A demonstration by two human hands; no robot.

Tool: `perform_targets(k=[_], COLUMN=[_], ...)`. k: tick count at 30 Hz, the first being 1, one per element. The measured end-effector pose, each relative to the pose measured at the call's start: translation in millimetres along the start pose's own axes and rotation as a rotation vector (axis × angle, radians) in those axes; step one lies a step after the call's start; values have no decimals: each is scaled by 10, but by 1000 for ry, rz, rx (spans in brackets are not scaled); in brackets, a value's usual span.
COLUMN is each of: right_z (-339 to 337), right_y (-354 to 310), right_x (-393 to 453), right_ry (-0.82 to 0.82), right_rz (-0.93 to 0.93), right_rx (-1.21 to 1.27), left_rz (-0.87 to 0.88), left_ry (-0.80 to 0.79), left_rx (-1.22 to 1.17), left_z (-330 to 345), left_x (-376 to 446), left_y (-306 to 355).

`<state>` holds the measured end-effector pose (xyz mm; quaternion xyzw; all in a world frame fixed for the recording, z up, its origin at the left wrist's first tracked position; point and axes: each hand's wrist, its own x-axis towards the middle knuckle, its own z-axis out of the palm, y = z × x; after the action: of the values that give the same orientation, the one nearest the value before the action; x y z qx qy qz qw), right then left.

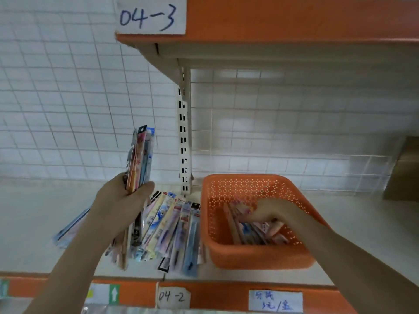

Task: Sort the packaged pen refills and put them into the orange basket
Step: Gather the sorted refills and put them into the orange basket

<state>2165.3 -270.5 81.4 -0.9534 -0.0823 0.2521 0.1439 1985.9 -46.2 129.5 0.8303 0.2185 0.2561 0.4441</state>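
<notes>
Refill packs (254, 227) lie in the orange basket (256, 257) under the right hand (267, 211)

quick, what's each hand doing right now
Left hand: grips an upright bundle of refill packs.
Right hand: down inside the orange basket among the packs; grip cannot be told, blurred.

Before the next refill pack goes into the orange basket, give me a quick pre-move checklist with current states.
1. Left hand grips an upright bundle of packaged pen refills: ok.
2. Right hand out of the orange perforated plastic basket: not ok, it is inside.
3. Right hand has let go of packs: cannot tell, blurred.
4. Basket has room: ok.
5. Loose refill packs on the shelf beside the basket left to sort: ok.
</notes>
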Motion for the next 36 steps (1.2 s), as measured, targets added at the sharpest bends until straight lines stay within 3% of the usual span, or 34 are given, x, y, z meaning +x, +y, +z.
perform_targets(k=[2,9,14,22,31,36], right_z=[-75,-232,-79,463,551,516], right_y=[108,715,1324,1666,1632,1610], right_x=[-59,-246,-276,-176,-122,-163], right_ry=[83,719,929,761,734,708], right_rz=[-45,-221,-177,-59,-40,-35], right_rx=[-67,56,341,320,228,226], left_rz=[19,78,15,-121,-119,-89], left_ry=[-47,-255,-367,-457,-635,-643], left_rx=[7,-68,-99,150,471,625], left_z=[87,757,1346,1735,1880,1882], left_x=[23,174,281,253,266,276], left_y=[154,666,715,310,246,262])
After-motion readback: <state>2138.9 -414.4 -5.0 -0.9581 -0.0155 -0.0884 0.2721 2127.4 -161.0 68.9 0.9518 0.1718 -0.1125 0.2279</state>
